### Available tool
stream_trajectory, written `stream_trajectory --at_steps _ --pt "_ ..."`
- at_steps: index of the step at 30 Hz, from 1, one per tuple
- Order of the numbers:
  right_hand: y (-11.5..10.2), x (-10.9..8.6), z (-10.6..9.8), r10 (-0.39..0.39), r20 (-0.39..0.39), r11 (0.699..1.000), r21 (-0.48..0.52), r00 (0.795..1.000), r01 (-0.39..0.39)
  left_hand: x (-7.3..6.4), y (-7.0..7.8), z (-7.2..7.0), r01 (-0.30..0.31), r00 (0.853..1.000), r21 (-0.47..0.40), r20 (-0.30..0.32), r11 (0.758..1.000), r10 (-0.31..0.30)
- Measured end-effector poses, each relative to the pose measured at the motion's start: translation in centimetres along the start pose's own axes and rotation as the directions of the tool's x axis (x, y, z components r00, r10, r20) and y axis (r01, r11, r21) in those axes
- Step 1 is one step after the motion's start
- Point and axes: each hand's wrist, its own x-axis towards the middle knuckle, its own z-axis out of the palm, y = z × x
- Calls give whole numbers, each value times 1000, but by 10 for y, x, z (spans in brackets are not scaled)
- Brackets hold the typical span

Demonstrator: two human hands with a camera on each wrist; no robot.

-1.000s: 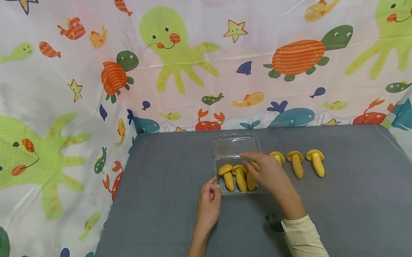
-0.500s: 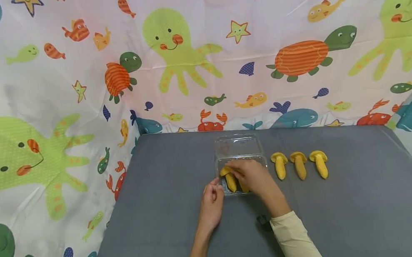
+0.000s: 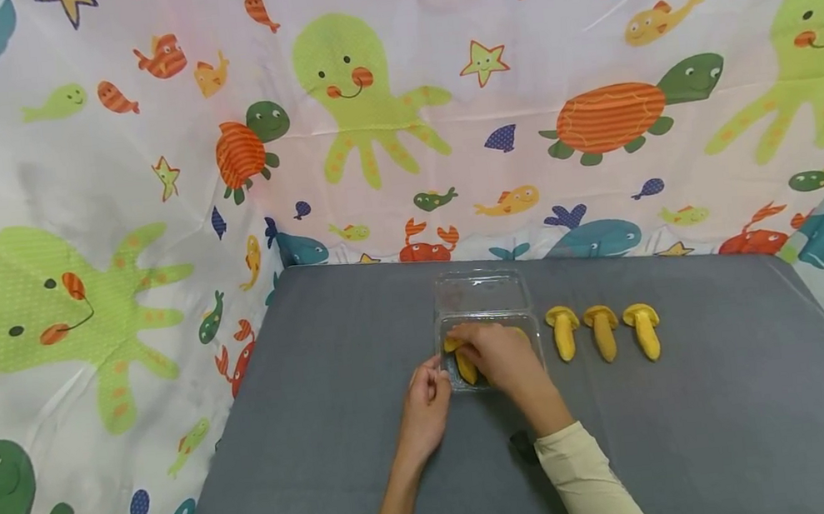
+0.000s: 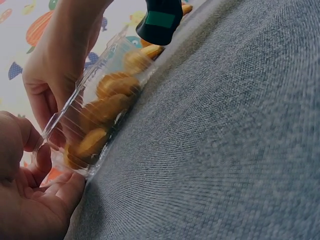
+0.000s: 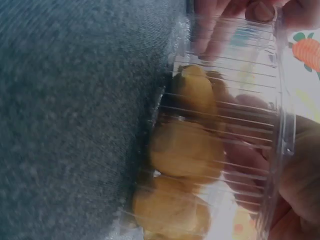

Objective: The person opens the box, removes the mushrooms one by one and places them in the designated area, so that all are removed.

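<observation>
A clear plastic clamshell box (image 3: 479, 290) lies with its lid folded back on the grey table. My left hand (image 3: 425, 406) pinches the near left corner of its wall, with thumb and fingers on the plastic in the left wrist view. Down inside the box, my right hand (image 3: 507, 360) has its fingers and thumb about the leftmost yellow toy mushroom (image 3: 466, 369). That hand covers most of the other mushrooms there in the head view. Through the plastic wall, several mushrooms (image 4: 115, 85) show side by side.
Three yellow toy mushrooms, a left one (image 3: 564, 337), a middle one (image 3: 605, 337) and a right one (image 3: 645, 335), lie in a row right of the box. A sea-animal curtain (image 3: 398, 124) stands behind the grey table (image 3: 728, 391).
My right hand has moved left within the box, from the third mushroom to the leftmost one. The left hand keeps its hold on the corner.
</observation>
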Motion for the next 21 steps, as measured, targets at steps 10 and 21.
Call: stream_trajectory --at_steps 10,21 --pt "-3 2 3 56 -22 998 -39 998 -57 2 1 -2 -25 1000 13 5 1000 25" --pt "-3 3 8 117 -54 993 11 992 -116 0 -2 -2 -17 1000 10 10 1000 16"
